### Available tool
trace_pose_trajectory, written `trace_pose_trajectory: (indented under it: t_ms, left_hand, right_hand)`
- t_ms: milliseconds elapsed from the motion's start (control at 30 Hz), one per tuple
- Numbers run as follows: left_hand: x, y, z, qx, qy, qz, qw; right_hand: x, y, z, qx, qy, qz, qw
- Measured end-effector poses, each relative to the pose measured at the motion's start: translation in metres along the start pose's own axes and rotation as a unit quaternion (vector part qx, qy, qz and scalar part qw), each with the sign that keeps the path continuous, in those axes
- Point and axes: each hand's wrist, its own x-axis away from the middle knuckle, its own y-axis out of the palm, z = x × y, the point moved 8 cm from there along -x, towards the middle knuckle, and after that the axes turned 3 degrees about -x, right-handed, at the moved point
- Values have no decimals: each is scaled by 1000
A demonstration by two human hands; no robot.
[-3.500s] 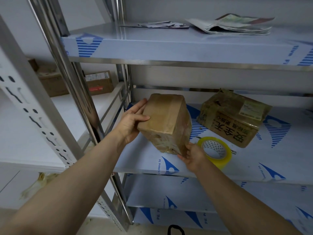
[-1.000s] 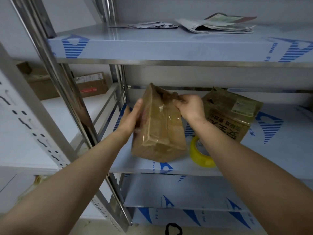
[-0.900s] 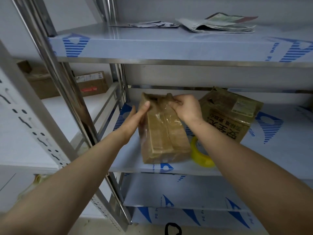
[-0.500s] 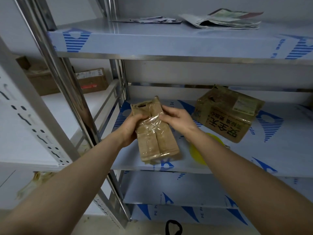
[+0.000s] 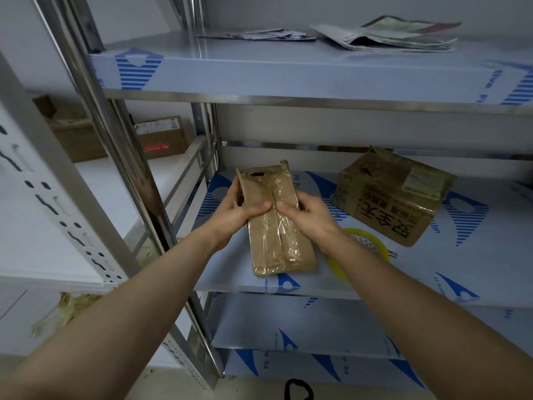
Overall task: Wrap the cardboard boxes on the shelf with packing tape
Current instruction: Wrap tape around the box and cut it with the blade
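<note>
Figure: We hold a flat cardboard box (image 5: 274, 243) in both hands at the front of the middle shelf (image 5: 432, 269).
Our left hand (image 5: 230, 219) and right hand (image 5: 310, 219) grip its sides, fingers curled behind and thumbs pressed on the film-covered top, nearly meeting at the seam. A yellow tape roll (image 5: 377, 246) lies just right, beneath our forearm.

— What's on the middle shelf (image 5: 432, 269)?
— A small box (image 5: 277, 235) at the front edge, a yellow tape roll (image 5: 362, 233) just beside it, a bigger box (image 5: 386, 197) behind.
— And the upper shelf (image 5: 288, 67)?
— Newspapers (image 5: 398, 36).
</note>
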Motion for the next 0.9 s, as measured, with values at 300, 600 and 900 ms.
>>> trace_pose_trajectory:
  t_ms: [300, 600, 900]
  left_hand:
    - [-4, 5, 5, 0, 8, 31, 999]
    - [-9, -2, 11, -3, -53, 112, 992]
    - [-12, -4, 10, -78, -70, 141, 984]
  right_hand:
    - [-6, -5, -1, 82, -15, 32, 996]
    - [-13, -9, -7, 161, -9, 54, 985]
    - [-18, -16, -15, 226, -14, 18, 974]
